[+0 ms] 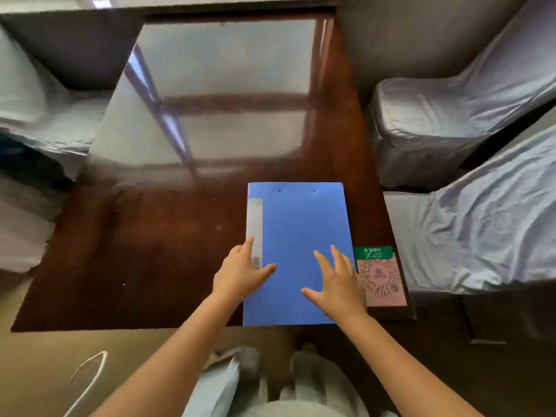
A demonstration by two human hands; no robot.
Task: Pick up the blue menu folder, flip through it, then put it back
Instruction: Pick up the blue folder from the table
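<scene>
The blue menu folder (301, 224) lies closed and flat on the dark wooden table (150, 251), near its front right corner, with a white label strip along its left spine. My left hand (240, 272) hovers over the folder's left edge, fingers spread, thumb over the cover. My right hand (337, 281) is over the lower right part of the cover, fingers apart. Neither hand grips anything; I cannot tell whether they touch the cover.
A pink and green QR-code card (380, 278) lies on the table right beside the folder. Chairs in pale fabric covers stand at the right (451, 124) and left (36, 115). The glossy tabletop reflects a window. My legs show below the table's front edge.
</scene>
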